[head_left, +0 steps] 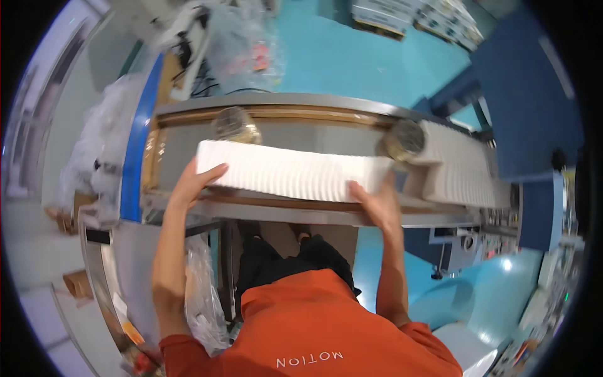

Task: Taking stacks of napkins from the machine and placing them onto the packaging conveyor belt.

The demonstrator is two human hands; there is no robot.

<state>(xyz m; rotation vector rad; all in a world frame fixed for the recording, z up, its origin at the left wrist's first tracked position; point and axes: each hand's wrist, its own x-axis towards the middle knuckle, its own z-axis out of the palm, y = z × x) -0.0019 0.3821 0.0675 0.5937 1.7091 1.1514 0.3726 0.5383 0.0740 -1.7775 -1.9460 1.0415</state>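
Observation:
A long white ribbed stack (282,171), seemingly many thin pieces pressed together in a row, spans the space between my hands above the work table. My left hand (190,183) grips its left end, thumb along the near side. At the other end my right hand (379,204) is closed on the stack, its thumb on the near face and its other fingers partly hidden and blurred. Just behind the stack are two round, tape-roll-like things, one at the left (235,124) and one at the right (404,139). More white ribbed stacks (461,173) lie on the table's right part.
The table has a raised metal rim (282,100) with brown strips inside it. A blue strip (137,151) borders its left end. Blue machinery (527,94) stands at the right. Clear plastic bags (242,47) hang beyond the table, and pallet loads (386,16) stand farther back.

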